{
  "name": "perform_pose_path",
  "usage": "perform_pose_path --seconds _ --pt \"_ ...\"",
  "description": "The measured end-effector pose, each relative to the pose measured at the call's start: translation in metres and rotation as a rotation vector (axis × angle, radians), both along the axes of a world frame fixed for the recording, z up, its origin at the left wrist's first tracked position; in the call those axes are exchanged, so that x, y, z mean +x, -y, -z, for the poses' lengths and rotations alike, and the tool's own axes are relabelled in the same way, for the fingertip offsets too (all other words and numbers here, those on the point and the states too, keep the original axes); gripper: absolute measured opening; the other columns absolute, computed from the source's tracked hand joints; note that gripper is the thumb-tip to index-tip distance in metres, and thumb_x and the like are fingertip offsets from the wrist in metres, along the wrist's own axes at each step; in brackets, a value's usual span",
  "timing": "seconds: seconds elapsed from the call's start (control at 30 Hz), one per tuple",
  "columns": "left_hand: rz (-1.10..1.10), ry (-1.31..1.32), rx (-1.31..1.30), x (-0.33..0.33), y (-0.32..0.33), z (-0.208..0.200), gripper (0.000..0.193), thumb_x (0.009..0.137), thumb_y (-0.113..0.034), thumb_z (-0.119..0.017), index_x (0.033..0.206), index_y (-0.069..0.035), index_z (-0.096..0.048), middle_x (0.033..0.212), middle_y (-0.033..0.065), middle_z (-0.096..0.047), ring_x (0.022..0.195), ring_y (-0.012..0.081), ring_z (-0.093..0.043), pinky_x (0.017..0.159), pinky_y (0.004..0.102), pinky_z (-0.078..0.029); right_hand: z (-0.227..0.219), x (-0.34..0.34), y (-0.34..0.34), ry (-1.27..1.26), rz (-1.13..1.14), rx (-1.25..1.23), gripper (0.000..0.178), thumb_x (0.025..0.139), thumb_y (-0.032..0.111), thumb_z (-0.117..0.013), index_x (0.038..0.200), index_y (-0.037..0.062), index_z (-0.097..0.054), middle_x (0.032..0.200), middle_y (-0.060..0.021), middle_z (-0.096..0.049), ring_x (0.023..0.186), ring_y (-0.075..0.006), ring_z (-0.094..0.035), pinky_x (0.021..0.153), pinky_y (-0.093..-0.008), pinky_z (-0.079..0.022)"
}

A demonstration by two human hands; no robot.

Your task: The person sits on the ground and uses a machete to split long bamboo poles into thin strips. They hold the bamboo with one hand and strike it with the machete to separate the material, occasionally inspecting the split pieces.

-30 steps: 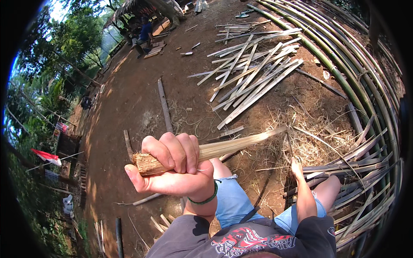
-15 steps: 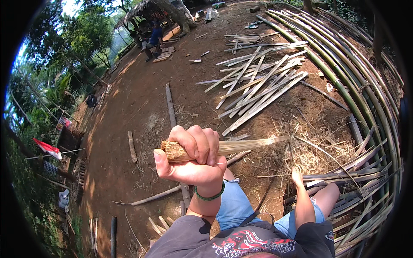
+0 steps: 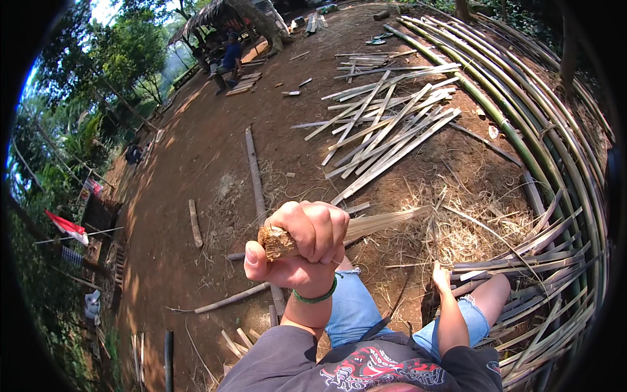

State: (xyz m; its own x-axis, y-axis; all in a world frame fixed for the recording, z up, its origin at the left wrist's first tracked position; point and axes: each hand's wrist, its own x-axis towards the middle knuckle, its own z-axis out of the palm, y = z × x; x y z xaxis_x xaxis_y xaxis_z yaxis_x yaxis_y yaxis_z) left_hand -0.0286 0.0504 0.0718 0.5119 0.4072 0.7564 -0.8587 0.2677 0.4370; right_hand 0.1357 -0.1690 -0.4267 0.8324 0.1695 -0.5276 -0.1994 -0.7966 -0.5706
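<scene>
My left hand (image 3: pixel 307 235) is wrapped round the thick, rough, fibrous end of a pale bamboo strip (image 3: pixel 385 224), raised in front of my chest. The strip runs off to the right and tapers toward the shavings. Lower down at the right, beside my knee, my right hand (image 3: pixel 442 277) is closed on a thin dark blade-like tool (image 3: pixel 435 242), which points away from me and shows almost edge-on. Its far part blends into the shavings, so whether it touches the strip I cannot tell. A green cord band circles my left wrist.
Curly shavings (image 3: pixel 464 228) cover the ground ahead of my right hand. Beyond lies a pile of split bamboo strips (image 3: pixel 392 130). Long green bamboo poles (image 3: pixel 503 117) curve along the right, with more strips (image 3: pixel 522 268) by my knee. A person (image 3: pixel 232 55) sits near a thatched shelter.
My left hand has shifted right and slightly nearer to me, turning the strip's rough end more toward view. My right hand has come slightly nearer to me.
</scene>
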Motion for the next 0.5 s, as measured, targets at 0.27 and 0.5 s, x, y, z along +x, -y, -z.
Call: perform_pose_path --seconds 0.27,0.5 --pt "-0.011 -0.005 0.078 0.0 0.006 -0.001 0.058 0.084 -0.06 -0.047 0.06 -0.008 -0.044 0.046 0.0014 -0.041 0.035 0.011 -0.034 0.035 0.0247 -0.027 0.0 -0.002 -0.002 -0.042 0.013 0.023 0.075 0.093 0.058 -0.035 0.101 -0.0097 -0.066 0.108 -0.0347 -0.06 0.114 -0.0456 -0.056 0.098 -0.0477 -0.042" --pt "-0.038 0.014 0.167 0.002 0.007 -0.003 0.059 0.089 -0.059 -0.045 0.057 -0.01 -0.043 0.046 -0.0002 -0.045 0.036 0.01 -0.042 0.034 0.0218 -0.027 0.006 -0.001 0.0 -0.014 0.042 -0.012 0.079 0.093 0.061 -0.035 0.102 -0.0115 -0.065 0.108 -0.0372 -0.058 0.116 -0.0458 -0.054 0.1 -0.0467 -0.04"
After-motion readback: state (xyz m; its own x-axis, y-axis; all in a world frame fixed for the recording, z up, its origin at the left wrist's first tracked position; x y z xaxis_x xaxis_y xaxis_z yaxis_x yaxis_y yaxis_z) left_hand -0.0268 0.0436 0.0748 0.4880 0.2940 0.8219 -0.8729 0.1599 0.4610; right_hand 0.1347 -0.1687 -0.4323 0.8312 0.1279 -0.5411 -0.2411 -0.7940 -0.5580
